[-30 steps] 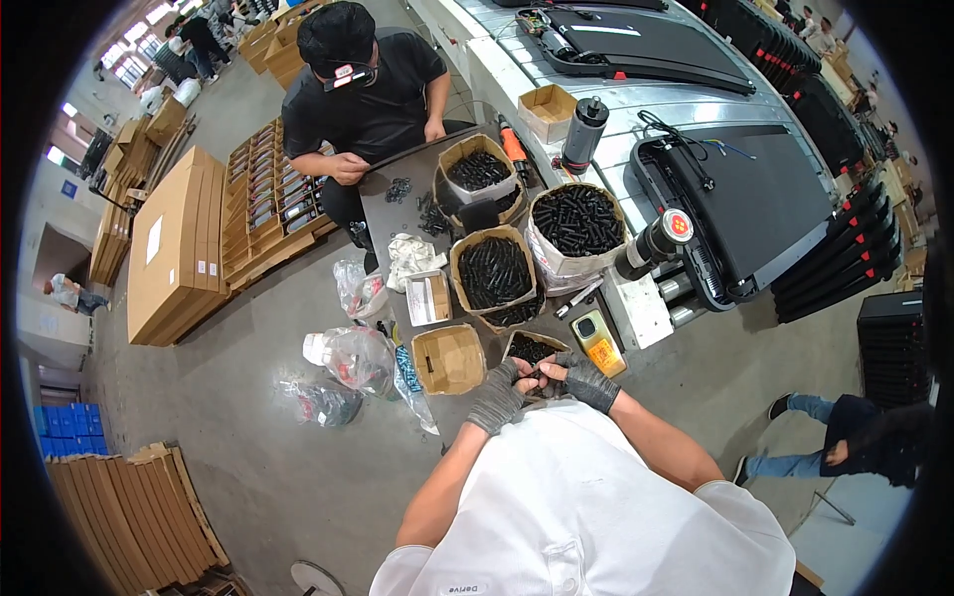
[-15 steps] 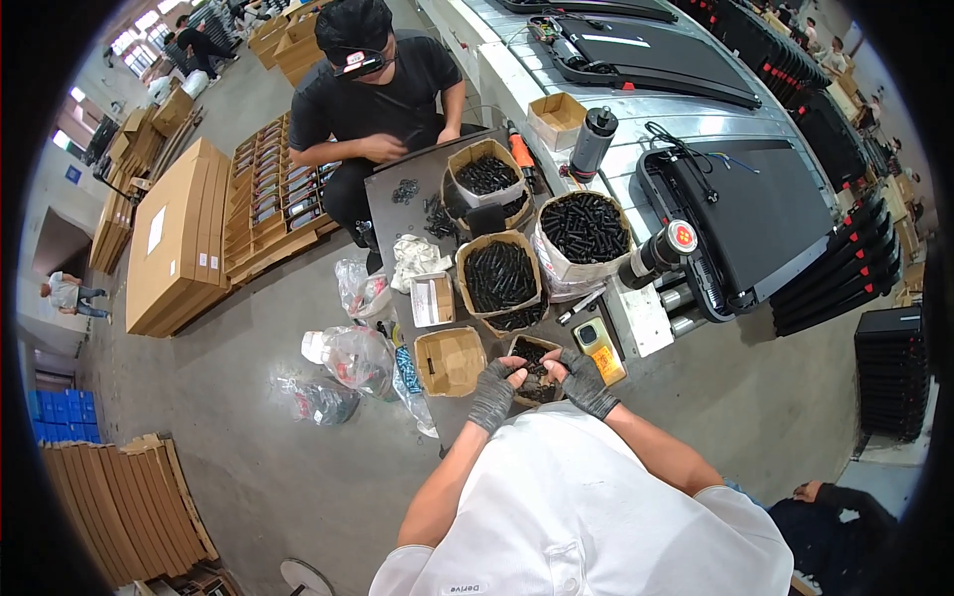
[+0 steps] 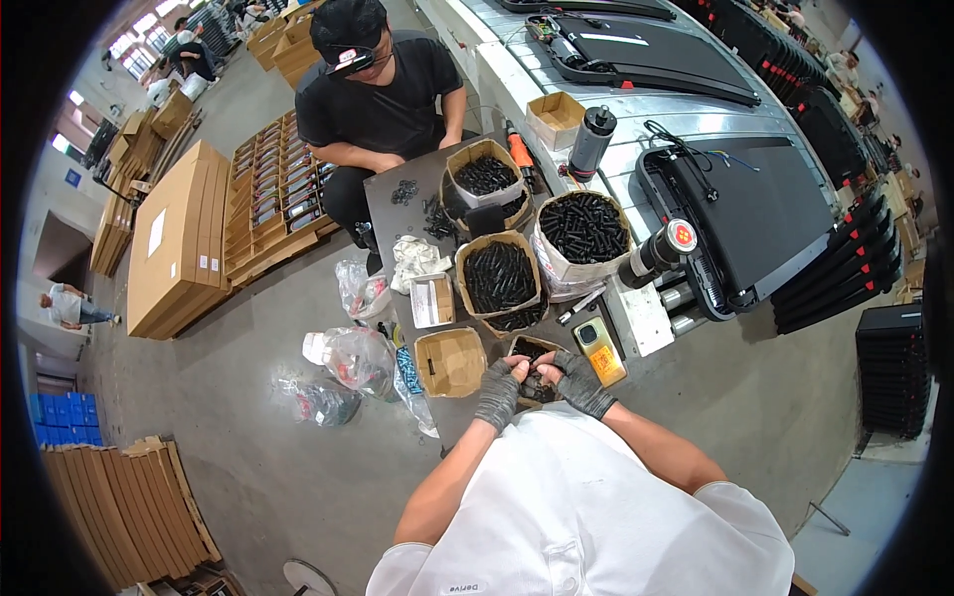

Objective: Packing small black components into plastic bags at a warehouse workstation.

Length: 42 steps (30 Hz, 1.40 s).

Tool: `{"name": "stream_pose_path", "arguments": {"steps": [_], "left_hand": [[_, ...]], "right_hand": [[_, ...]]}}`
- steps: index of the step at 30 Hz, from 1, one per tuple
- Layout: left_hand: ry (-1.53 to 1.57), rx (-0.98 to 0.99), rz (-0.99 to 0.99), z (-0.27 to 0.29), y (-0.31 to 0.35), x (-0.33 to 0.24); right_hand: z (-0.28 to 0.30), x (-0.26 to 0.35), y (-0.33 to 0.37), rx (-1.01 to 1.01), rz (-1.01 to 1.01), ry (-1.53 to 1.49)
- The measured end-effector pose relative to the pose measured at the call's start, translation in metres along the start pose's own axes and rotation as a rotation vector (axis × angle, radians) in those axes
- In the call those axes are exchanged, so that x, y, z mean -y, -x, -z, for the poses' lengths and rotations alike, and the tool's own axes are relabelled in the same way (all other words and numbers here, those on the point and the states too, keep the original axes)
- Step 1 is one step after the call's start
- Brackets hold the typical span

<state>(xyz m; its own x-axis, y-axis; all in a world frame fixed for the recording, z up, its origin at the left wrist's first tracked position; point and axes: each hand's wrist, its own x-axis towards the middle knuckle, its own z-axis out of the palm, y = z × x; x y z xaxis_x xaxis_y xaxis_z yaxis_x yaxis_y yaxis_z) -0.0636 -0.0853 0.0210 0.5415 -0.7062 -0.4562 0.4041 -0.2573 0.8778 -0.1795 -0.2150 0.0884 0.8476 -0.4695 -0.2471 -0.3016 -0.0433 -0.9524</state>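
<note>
The person in the white shirt stands at the near end of a dark, low work table [image 3: 397,214] set on a grey concrete floor [image 3: 248,447]. Both hands wear grey fingerless gloves. The left hand [image 3: 500,385] and the right hand [image 3: 576,379] meet over a small open cardboard box of black parts [image 3: 535,350] at the table's near edge; the fingers are bunched together around something small and dark, too small to tell what, and whether they truly pinch it I cannot tell. Just right of the box lies a phone in an orange case [image 3: 599,351]. To its left sits an empty square cardboard box [image 3: 450,362].

Further up the table stand three larger cardboard tubs filled with short black cylinders [image 3: 500,276], the rightmost one [image 3: 581,228] lined with clear plastic. A second person in a black shirt and black cap [image 3: 376,94] sits at the far end, hands down on the tabletop beside loose black pieces.

On the floor left of the table lie crumpled clear plastic bags [image 3: 348,356]. Beyond them rests a long flat brown carton [image 3: 177,238] beside a wooden pallet of trays [image 3: 273,194]. More flat cardboard is stacked at the lower left [image 3: 129,507]. To the right runs a line of black treadmill decks [image 3: 755,214] on a metal conveyor.
</note>
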Motion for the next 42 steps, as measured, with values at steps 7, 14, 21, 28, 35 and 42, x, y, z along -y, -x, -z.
{"name": "stream_pose_path", "arguments": {"steps": [7, 14, 21, 28, 35, 42], "left_hand": [[0.384, 0.096, 0.077, 0.004, 0.005, -0.011], [0.377, 0.119, 0.19, 0.007, 0.004, -0.008], [0.342, 0.149, 0.18, 0.004, 0.007, -0.013], [0.388, 0.185, 0.204, 0.013, 0.008, -0.018], [0.667, 0.214, 0.237, 0.025, 0.015, -0.027], [0.787, 0.237, 0.207, 0.027, 0.025, -0.032]], "right_hand": [[0.012, -0.009, -0.002, -0.019, -0.315, -0.445], [0.015, -0.019, -0.01, 0.114, -0.29, -0.56], [0.015, -0.019, -0.016, 0.157, -0.217, -0.319], [-0.001, -0.013, -0.026, 0.154, -0.191, -0.38], [-0.018, 0.009, -0.028, 0.137, 0.102, -0.179], [-0.016, 0.042, -0.027, 0.277, 0.073, -0.12]]}}
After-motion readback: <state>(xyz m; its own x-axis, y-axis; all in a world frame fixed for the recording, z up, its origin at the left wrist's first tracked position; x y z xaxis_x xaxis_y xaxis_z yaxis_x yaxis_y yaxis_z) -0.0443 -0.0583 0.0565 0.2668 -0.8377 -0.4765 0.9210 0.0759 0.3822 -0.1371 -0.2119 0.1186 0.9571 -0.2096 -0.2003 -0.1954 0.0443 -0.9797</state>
